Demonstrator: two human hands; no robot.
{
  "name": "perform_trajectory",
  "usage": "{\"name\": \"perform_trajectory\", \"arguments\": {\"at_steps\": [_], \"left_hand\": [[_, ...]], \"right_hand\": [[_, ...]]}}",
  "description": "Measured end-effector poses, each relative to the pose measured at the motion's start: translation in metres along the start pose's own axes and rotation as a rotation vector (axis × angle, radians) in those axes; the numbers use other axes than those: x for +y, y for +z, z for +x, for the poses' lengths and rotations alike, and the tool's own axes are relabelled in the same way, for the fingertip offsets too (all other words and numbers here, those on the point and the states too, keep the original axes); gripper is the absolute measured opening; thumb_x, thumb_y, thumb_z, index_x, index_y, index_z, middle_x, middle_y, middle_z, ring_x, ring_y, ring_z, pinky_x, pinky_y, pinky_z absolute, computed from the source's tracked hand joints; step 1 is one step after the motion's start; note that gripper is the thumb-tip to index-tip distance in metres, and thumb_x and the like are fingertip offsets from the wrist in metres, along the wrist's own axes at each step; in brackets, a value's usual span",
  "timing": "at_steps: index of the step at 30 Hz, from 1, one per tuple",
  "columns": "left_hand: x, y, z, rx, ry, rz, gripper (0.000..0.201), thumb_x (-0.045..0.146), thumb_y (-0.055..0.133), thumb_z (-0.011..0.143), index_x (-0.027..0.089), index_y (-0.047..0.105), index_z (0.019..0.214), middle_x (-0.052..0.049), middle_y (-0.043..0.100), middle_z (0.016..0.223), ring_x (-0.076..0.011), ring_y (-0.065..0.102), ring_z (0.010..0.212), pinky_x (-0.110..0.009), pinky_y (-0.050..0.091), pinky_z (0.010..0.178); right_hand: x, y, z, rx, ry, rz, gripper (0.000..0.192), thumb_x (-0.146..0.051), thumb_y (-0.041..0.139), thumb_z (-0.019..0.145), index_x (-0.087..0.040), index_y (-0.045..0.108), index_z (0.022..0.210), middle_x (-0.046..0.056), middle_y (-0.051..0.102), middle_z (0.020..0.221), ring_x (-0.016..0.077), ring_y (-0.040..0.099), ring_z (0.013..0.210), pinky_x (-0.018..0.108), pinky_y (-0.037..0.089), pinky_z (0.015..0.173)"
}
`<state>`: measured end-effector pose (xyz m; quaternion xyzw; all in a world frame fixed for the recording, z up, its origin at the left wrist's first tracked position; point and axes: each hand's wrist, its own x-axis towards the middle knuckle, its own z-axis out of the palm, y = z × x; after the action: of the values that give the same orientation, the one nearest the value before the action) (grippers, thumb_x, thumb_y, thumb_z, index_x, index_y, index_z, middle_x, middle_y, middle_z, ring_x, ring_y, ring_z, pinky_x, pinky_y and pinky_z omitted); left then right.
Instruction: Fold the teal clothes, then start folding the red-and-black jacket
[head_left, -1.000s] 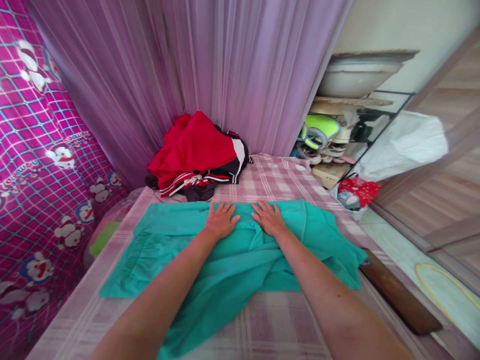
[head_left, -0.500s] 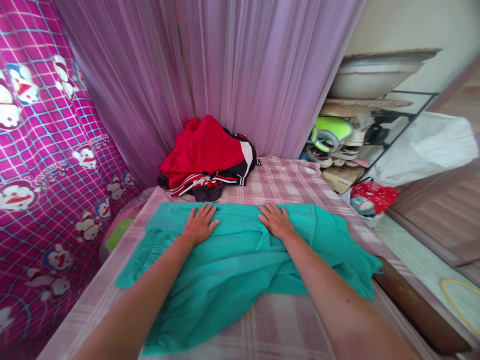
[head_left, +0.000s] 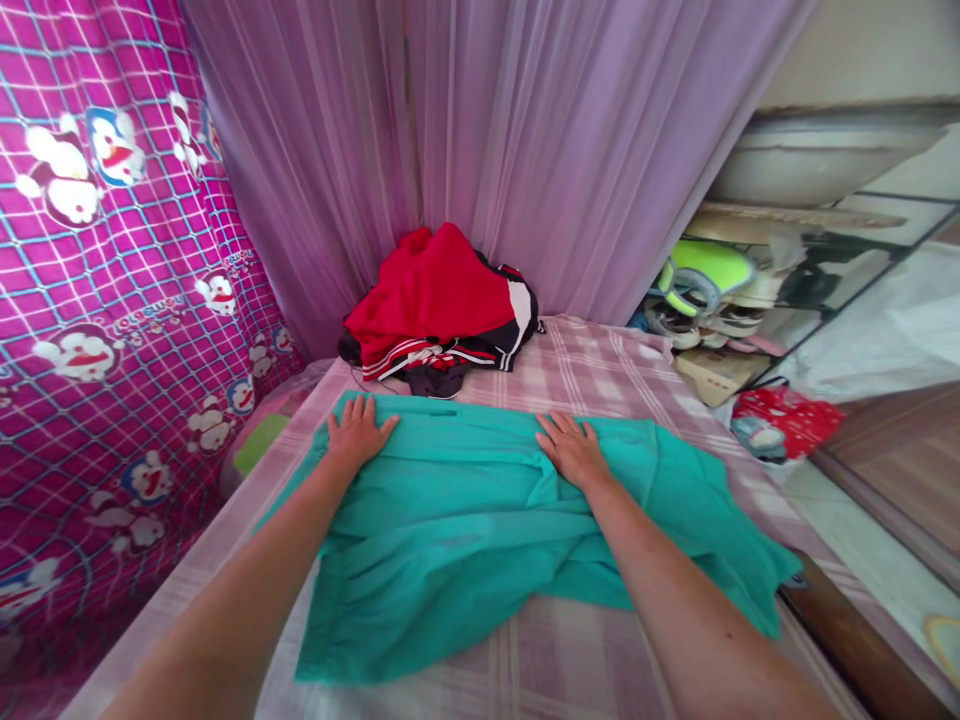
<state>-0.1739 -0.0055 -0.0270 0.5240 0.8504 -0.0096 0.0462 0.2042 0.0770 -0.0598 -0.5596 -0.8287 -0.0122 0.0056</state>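
A teal garment [head_left: 450,520], which looks like a pair of trousers, lies spread and wrinkled across the bed. Its left edge is gathered, and a short slit shows near its far edge. My left hand [head_left: 358,436] rests flat near the garment's far left corner, fingers spread. Flat on the right half, close to the far edge, is my right hand [head_left: 576,454], its fingers also apart. A raised fold runs beside the right palm. Neither hand grips the cloth.
A heap of red and black clothes [head_left: 442,300] sits at the back against the purple curtain [head_left: 525,150]. A brown board-like object [head_left: 855,620] lies by the bed's right edge. A rack with shoes [head_left: 720,310] stands beyond, and a pink patterned curtain [head_left: 112,300] hangs left.
My left hand has slid left over the cloth, toward its far left corner. The right hand stays about where it was on the garment. The view has shifted slightly left.
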Motion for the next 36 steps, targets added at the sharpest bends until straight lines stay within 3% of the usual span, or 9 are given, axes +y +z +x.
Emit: {"name": "perform_trajectory", "arguments": {"at_steps": [5, 10, 16, 20, 24, 29, 36], "left_hand": [[0.003, -0.003, 0.001, -0.022, -0.038, -0.014, 0.089, 0.068, 0.022, 0.093, 0.009, 0.023, 0.16, -0.016, 0.016, 0.168, -0.033, 0.014, 0.155, -0.058, 0.017, 0.122], [0.002, 0.002, 0.001, -0.031, -0.051, -0.054, 0.088, 0.071, 0.019, 0.091, 0.016, 0.022, 0.161, -0.012, 0.014, 0.169, -0.0357, 0.009, 0.155, -0.068, 0.02, 0.118], [0.002, 0.0, 0.007, -0.058, -0.053, -0.091, 0.09, 0.074, 0.023, 0.089, 0.018, 0.024, 0.16, -0.01, 0.012, 0.169, -0.0377, 0.009, 0.155, -0.069, 0.018, 0.118], [0.011, -0.005, -0.003, -0.033, -0.077, -0.029, 0.084, 0.069, 0.023, 0.092, 0.019, 0.026, 0.16, -0.011, 0.015, 0.169, -0.0361, 0.01, 0.155, -0.069, 0.013, 0.119], [0.022, -0.003, -0.023, 0.03, 0.021, 0.026, 0.073, 0.054, 0.022, 0.098, 0.014, 0.03, 0.158, -0.015, 0.021, 0.167, -0.0345, 0.016, 0.154, -0.068, 0.013, 0.12], [0.018, -0.001, -0.039, -0.029, 0.025, 0.003, 0.072, 0.06, 0.021, 0.097, 0.024, 0.03, 0.159, -0.01, 0.022, 0.167, -0.0385, 0.018, 0.153, -0.079, 0.013, 0.112], [0.009, 0.0, -0.035, -0.037, 0.024, -0.049, 0.076, 0.066, 0.024, 0.094, 0.025, 0.03, 0.159, -0.01, 0.02, 0.168, -0.0425, 0.017, 0.152, -0.082, 0.016, 0.109]], "right_hand": [[-0.002, -0.004, -0.002, -0.006, 0.005, 0.006, 0.055, -0.043, 0.022, 0.105, -0.026, 0.04, 0.154, 0.009, 0.039, 0.161, 0.0258, 0.034, 0.147, 0.056, 0.025, 0.117], [-0.002, -0.003, -0.002, -0.01, 0.011, -0.002, 0.055, -0.043, 0.022, 0.105, -0.027, 0.039, 0.155, 0.009, 0.039, 0.161, 0.0262, 0.034, 0.146, 0.056, 0.025, 0.118], [0.003, 0.002, 0.0, 0.013, -0.001, -0.012, 0.056, -0.046, 0.02, 0.105, -0.029, 0.04, 0.154, 0.008, 0.04, 0.16, 0.0258, 0.035, 0.146, 0.055, 0.027, 0.117], [0.002, 0.002, 0.0, 0.005, 0.004, -0.009, 0.055, -0.045, 0.02, 0.105, -0.028, 0.039, 0.154, 0.009, 0.039, 0.16, 0.0255, 0.034, 0.146, 0.056, 0.027, 0.117], [0.002, 0.003, 0.001, -0.004, 0.009, -0.008, 0.055, -0.044, 0.021, 0.105, -0.029, 0.04, 0.154, 0.008, 0.039, 0.161, 0.0255, 0.034, 0.147, 0.056, 0.027, 0.116], [0.002, 0.003, 0.001, -0.001, 0.004, -0.011, 0.055, -0.044, 0.021, 0.104, -0.029, 0.04, 0.154, 0.008, 0.039, 0.161, 0.0255, 0.034, 0.147, 0.056, 0.027, 0.117], [0.002, 0.001, 0.0, -0.009, 0.008, -0.014, 0.056, -0.045, 0.021, 0.104, -0.027, 0.039, 0.155, 0.009, 0.039, 0.161, 0.0261, 0.034, 0.147, 0.056, 0.027, 0.117]]}}
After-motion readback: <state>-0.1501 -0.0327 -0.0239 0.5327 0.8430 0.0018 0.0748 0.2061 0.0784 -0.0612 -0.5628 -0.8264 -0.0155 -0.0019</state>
